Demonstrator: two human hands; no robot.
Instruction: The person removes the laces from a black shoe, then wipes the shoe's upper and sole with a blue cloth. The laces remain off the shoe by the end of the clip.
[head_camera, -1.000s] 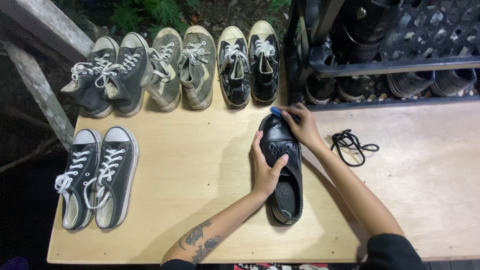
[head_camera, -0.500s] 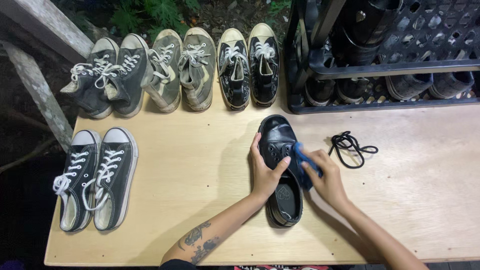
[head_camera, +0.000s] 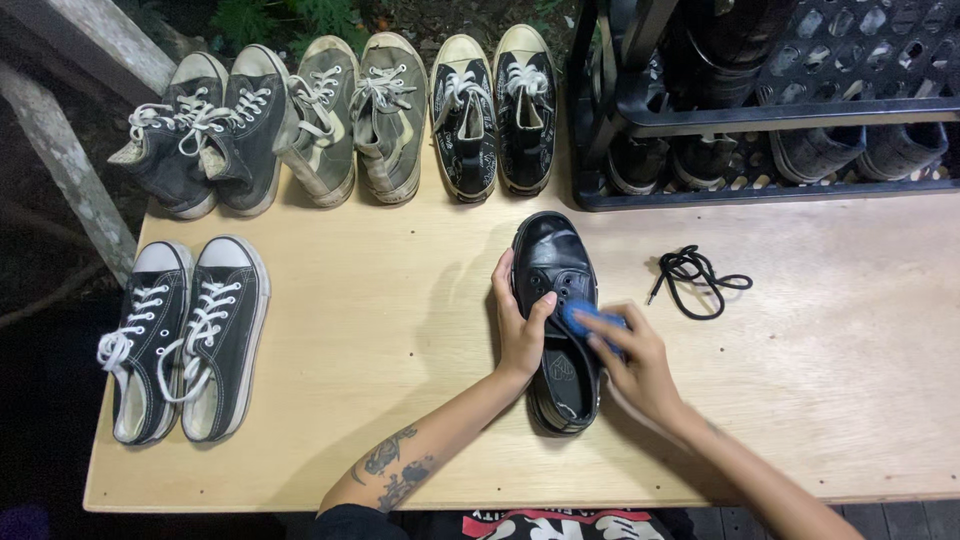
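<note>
Gleaming black laceless shoe (head_camera: 556, 300), left hand (head_camera: 522, 325) steadying side

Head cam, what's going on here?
A person works on a black shoe lying on a wooden table. The left hand steadies its side while the right hand presses a blue pad against the upper. The shoe has no lace in; a loose black lace lies to its right. Several pairs of sneakers line the far and left edges.
</note>
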